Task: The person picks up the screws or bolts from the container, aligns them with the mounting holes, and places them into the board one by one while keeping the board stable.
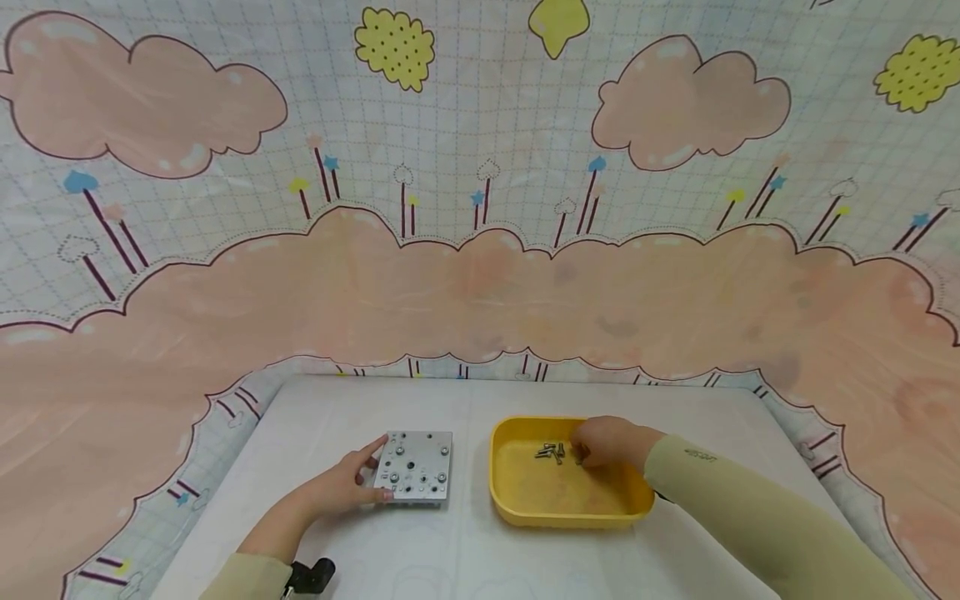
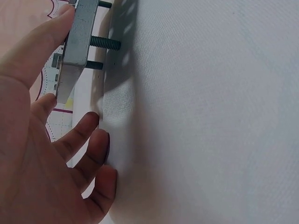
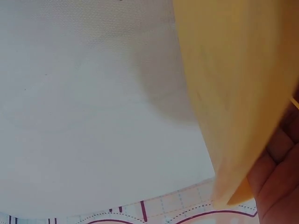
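Note:
My left hand [image 1: 347, 483] holds a square metal plate [image 1: 422, 463] by its left side, thumb at the near corner and a finger at the far corner. Bolt heads and holes dot the plate's top. Threaded bolt ends [image 2: 105, 43] stick out of its underside in the left wrist view, where the other fingers are loosely bent off the plate. To the right, my right hand [image 1: 611, 442] reaches down into a yellow tray [image 1: 570, 520], beside a small pile of screws [image 1: 551, 452]. Its fingertips are hidden, so whether they pinch a screw does not show.
Both things stand on a white-covered table [image 1: 375, 558], with a strip of table between them. Behind it hangs a patterned cloth [image 1: 480, 300] with clouds. The tray's raised wall [image 3: 224, 93] stands close beside my right hand.

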Demonstrator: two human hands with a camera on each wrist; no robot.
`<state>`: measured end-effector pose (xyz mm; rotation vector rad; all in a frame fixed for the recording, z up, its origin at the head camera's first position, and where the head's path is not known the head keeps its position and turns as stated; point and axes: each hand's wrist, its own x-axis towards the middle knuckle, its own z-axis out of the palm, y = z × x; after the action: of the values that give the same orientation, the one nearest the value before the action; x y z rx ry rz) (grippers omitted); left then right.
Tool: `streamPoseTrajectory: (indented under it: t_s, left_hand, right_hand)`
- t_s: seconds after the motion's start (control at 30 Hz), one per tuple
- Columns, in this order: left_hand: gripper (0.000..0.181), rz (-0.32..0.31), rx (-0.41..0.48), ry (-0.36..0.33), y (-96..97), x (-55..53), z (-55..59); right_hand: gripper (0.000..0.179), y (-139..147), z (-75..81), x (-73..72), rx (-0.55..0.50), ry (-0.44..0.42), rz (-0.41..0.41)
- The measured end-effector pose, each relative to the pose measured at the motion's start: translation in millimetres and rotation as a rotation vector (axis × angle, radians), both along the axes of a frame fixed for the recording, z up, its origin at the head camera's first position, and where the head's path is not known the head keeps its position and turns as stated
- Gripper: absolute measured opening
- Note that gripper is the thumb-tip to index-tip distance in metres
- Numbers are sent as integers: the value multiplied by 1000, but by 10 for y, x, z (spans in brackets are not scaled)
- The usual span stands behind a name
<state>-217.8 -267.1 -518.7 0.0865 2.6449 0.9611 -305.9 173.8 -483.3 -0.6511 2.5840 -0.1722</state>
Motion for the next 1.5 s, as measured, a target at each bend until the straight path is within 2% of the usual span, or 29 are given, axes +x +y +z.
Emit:
streamPoseTrajectory:
  t_s: [0.13,0.4,0.7,1.0,1.3,1.5]
  left_hand:
    - [104,-8,7,2,3,-4,12]
    - [104,0,5,7,-8,-4,4]
    - [104,-5,15,6,-7,3,12]
    - [105,-3,14,5,-17,5,23]
    - [105,-5,10,6,-4,18,23]
    - [105,-13,18,4,-16,11,-9]
  right_hand:
    - [17,17,19,16,-3,-9,-10]
    - [9,33,143,29,-142,-55,-68]
    - [5,38,233,-5,-196,-11,-32]
    - [9,55,294,-29,-300,-13,-60]
    - [18,7,369,-12,-445,-68,-117]
    - [20,-86,411,-26,-502,-76,-113]
